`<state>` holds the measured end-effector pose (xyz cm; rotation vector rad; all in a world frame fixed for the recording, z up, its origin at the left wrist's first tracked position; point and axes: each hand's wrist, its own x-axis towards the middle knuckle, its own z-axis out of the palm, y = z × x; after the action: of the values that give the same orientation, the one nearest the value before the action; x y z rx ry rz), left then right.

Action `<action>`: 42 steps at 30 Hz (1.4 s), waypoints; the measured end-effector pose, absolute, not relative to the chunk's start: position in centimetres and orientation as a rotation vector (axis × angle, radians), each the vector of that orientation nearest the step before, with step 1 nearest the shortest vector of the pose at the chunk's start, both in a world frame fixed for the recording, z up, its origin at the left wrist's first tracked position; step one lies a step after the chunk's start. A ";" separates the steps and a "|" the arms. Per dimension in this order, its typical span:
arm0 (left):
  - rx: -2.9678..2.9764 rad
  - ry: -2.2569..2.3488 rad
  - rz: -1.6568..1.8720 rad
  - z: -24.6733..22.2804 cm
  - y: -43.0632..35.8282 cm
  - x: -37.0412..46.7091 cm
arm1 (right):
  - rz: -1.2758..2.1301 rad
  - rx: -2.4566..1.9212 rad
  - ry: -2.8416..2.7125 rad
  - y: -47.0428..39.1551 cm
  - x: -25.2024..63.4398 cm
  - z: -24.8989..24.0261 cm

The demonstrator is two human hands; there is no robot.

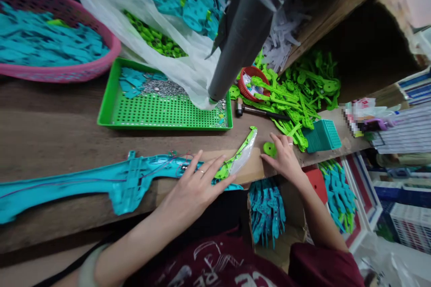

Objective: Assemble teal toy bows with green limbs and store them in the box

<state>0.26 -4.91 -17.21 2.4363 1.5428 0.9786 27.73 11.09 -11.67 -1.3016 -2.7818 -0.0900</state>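
a slim lime-green plastic arm with a translucent white blade (240,156) lies between the hands, nearer the left hand (193,188), its long axis slanting away and rightward. the left's fingers spread over a long turquoise plastic shell (124,179); the right hand (286,160) curls around a round lime-green plastic disc (269,149) (gripped or loose, i cannot tell).

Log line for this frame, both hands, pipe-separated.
left hand: over blue shell | right hand: pinching green disc | curved green piece: between hands | hammer: beside green tray

long blue shell (124,184): 1 | hammer (262,111): 1 | green tray (148,112): 1 | pink basket (67,72): 1 | red basket (243,89): 1
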 end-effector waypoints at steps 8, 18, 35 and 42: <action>2.474 1.544 0.899 -16.4 -5.0 -0.5 | 0.232 -1.300 -2.870 11.4 29.8 -10.9; 2.362 1.640 1.081 -16.8 -5.4 -1.7 | 0.626 -1.054 -2.519 5.4 20.6 -8.0; 2.276 1.609 1.179 -17.1 -5.1 -1.9 | 0.762 -0.976 -2.735 3.6 16.9 -10.1; 2.486 1.608 1.026 -16.5 -5.1 -1.8 | 0.895 -0.976 -2.775 3.7 16.9 -10.5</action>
<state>-1.85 -5.08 -16.48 2.4863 1.6077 1.0255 16.95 3.69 -10.51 -0.9764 -2.7746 0.8951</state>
